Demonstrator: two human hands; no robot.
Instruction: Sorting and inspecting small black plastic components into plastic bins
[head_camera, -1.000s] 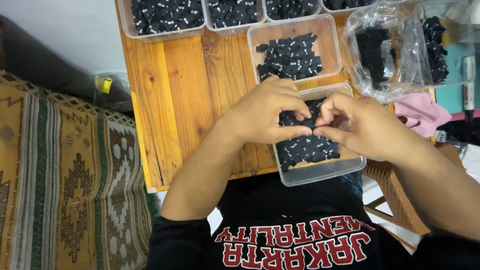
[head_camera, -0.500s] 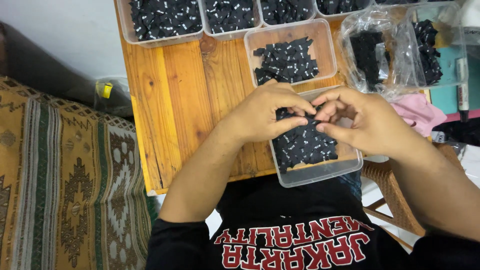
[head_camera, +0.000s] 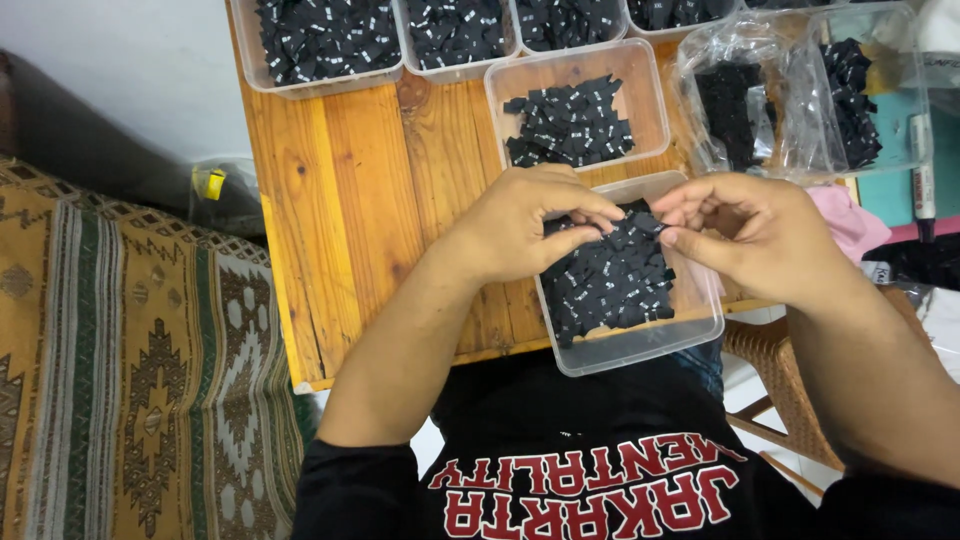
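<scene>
A clear plastic tub (head_camera: 640, 352) at the near edge of a wooden table (head_camera: 360, 200) holds a heap of small black fabric labels (head_camera: 610, 285). My left hand (head_camera: 520, 225) hovers over the tub's left side, its fingertips pinched on black labels. My right hand (head_camera: 750, 235) is over the tub's upper right, thumb and fingers pinched on a small black label (head_camera: 648, 222). The fingertips of the two hands lie close together above the heap.
A second tub of black labels (head_camera: 575, 125) stands just behind. Several more filled tubs (head_camera: 320, 40) line the table's far edge. Clear plastic bags of labels (head_camera: 790, 100) lie at the right. A patterned rug (head_camera: 120, 380) covers the floor to the left; a wicker chair (head_camera: 770, 350) at right.
My hands have drawn slightly apart over the near tub, the right hand shifting right with a label pinched. The tubs have not moved on the table.
</scene>
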